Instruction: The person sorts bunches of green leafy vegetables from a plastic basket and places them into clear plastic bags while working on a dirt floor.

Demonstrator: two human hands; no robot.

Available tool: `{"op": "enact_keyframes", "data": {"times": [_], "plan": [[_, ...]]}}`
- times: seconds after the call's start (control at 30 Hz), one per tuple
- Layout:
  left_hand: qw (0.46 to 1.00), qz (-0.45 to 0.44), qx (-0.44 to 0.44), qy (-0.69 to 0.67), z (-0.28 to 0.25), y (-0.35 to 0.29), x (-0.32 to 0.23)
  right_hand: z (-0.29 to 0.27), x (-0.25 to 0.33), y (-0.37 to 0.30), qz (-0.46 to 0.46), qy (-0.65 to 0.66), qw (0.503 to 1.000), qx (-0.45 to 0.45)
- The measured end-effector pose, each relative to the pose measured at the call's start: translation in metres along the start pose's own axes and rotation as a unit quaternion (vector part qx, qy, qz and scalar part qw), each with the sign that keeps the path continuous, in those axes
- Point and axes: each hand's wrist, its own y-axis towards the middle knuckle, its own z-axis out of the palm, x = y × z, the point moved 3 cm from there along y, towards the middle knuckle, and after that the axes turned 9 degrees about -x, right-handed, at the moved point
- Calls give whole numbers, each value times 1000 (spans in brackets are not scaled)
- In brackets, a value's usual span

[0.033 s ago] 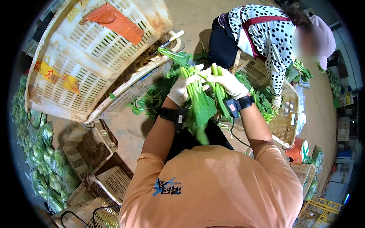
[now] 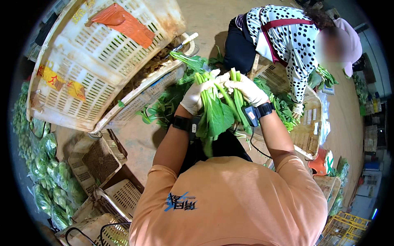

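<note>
The left hand point(image 2: 193, 96), in a thin pale glove, has its grip wrapped round a bunch of leafy greens point(image 2: 214, 117), stalk ends up and broad leaves hanging toward the lap. Just beside it, the right hand point(image 2: 252, 92), gloved alike, has its grip curled round a slimmer cluster of stalks point(image 2: 237, 98); which fingers carry the stalk slanting between them I cannot tell. The step in hand looks like arranging stalks between both hands; the next move seems to call for light pressure and level ends, as such stems could bruise.

At far left, shiny clear film wraps plump bagged greens point(image 2: 43, 176). A scuffed white plastic crate point(image 2: 96, 57), rows of slots in its wall, stands tilted, bearing a wrinkled orange patch point(image 2: 125, 25). Loose greens point(image 2: 163, 107) lie limp near the left forearm. Rightward, a co-worker's polka-dot sleeve point(image 2: 296, 74) reaches down to a slotted, soil-stained crate point(image 2: 307, 137).
</note>
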Motion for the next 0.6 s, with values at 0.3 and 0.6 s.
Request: {"op": "enact_keyframes", "data": {"times": [0.3, 0.6], "plan": [[998, 51, 20, -22, -17, -3, 9, -24, 12, -4, -176, -328, 892, -255], [994, -52, 65, -75, -8, -10, 23, 30, 11, -10, -59, -163, 985, -22]]}}
